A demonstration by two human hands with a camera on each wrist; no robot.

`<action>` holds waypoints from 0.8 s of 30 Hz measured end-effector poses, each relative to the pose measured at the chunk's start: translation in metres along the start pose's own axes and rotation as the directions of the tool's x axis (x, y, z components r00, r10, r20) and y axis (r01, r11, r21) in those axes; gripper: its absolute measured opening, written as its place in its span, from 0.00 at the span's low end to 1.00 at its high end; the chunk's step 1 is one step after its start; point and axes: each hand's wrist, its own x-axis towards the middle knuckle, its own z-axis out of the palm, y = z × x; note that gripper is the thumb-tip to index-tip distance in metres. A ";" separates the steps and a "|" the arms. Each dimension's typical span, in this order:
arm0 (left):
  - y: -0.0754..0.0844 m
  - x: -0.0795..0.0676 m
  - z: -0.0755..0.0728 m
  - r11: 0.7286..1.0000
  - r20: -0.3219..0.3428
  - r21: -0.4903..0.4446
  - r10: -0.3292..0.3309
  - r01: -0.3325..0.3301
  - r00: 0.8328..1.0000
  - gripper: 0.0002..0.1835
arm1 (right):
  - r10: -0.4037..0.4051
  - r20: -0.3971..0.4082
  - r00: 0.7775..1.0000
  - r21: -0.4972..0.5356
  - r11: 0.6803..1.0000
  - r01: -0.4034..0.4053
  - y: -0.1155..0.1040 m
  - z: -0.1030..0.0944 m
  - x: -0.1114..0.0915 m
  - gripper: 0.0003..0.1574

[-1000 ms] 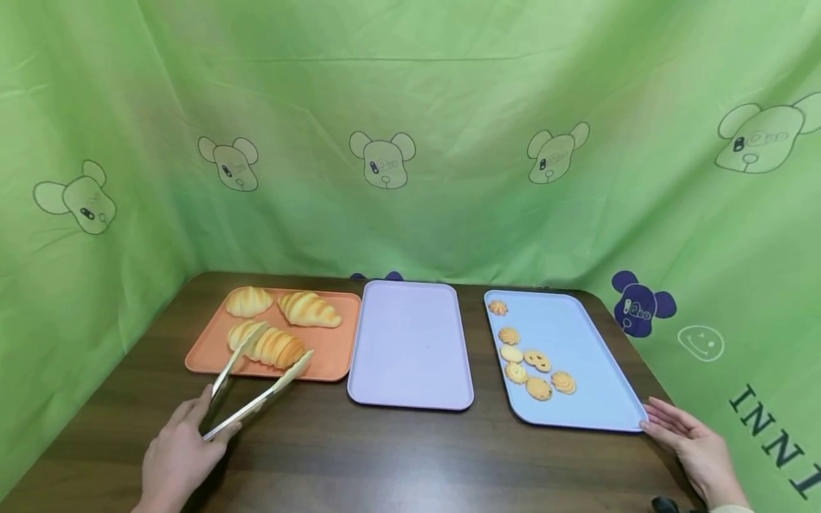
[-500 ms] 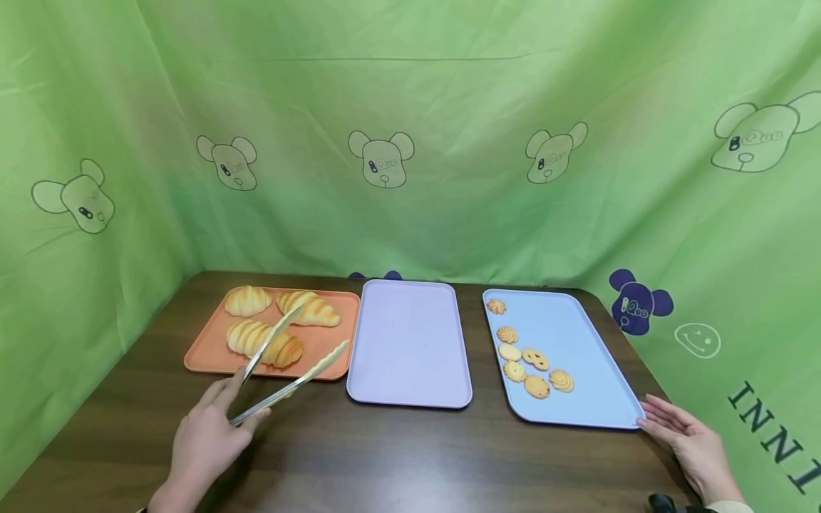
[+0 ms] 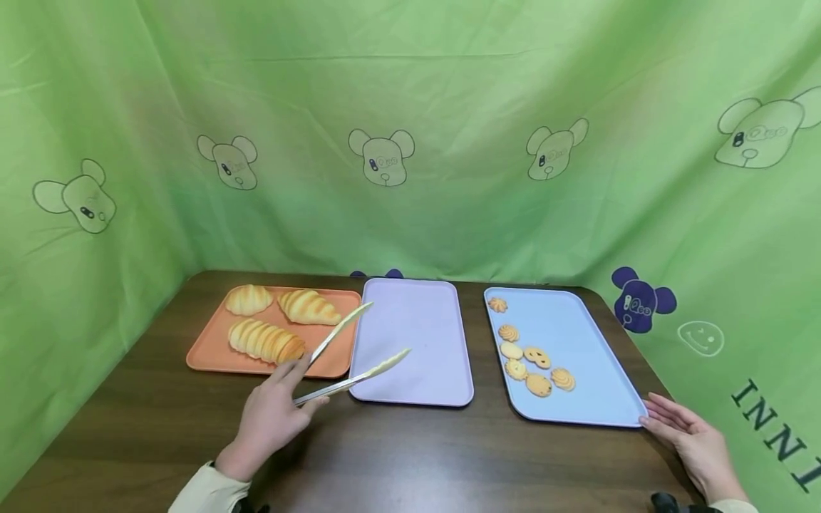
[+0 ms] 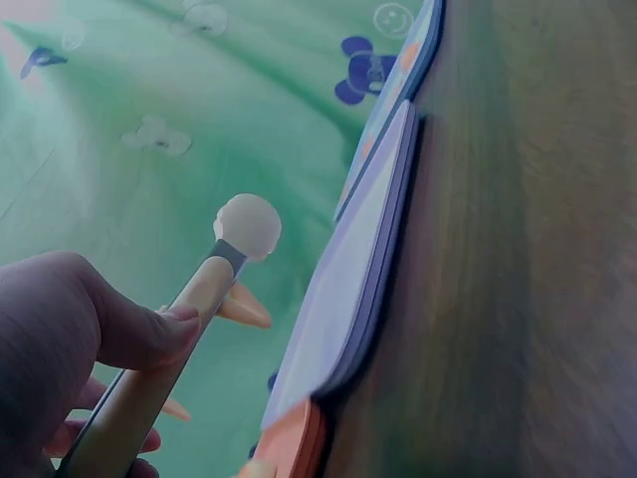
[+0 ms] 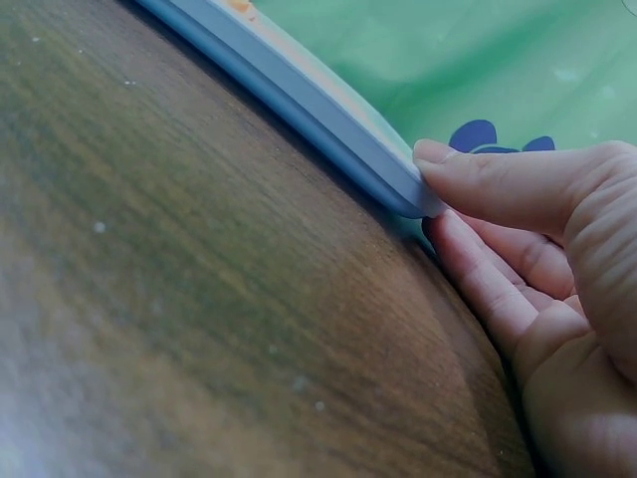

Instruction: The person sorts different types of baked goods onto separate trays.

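My left hand [image 3: 272, 417] grips metal tongs [image 3: 383, 365] with pale tips. Their two arms are spread, with nothing between them, over the left part of a lilac tray [image 3: 423, 335]. In the left wrist view, the thumb presses along one arm of the tongs [image 4: 149, 398]. Close behind that hand, an orange tray [image 3: 336, 362] bears a ridged bread roll [image 3: 263, 340], a croissant [image 3: 308, 306] and a smaller bun [image 3: 248, 300]. On the right, my right hand [image 3: 689, 442] pinches the near right corner of a light blue tray [image 3: 590, 342], thumb on its rim.
Several cookies [image 3: 537, 358] lie along the left side of the blue tray. All the trays rest on a dark wooden table [image 3: 410, 456]. A green cloth [image 3: 449, 214] with printed bear heads hangs behind and at both sides.
My left hand has carried the spread tongs rightward, from around the ridged roll to over the lilac tray. The roll stays on the orange tray. My right hand keeps its place at the blue tray's corner.
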 end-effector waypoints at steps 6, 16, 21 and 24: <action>0.015 0.024 0.015 0.999 0.070 -0.029 0.015 -0.014 0.997 0.38 | 0.002 0.008 1.000 0.007 1.000 -0.002 -0.002 -0.001 0.001 0.32; 0.027 0.057 0.040 0.996 0.065 -0.078 0.050 -0.045 0.997 0.38 | 0.019 0.008 1.000 0.007 1.000 -0.019 -0.002 -0.002 0.001 0.32; 0.038 0.071 0.053 0.995 0.089 -0.083 0.063 -0.056 0.994 0.39 | 0.015 0.013 1.000 0.007 1.000 -0.015 -0.002 -0.002 0.000 0.33; 0.046 0.079 0.059 0.995 0.107 -0.078 0.077 -0.069 0.991 0.39 | 0.010 0.014 1.000 0.005 1.000 -0.010 -0.002 -0.001 0.000 0.33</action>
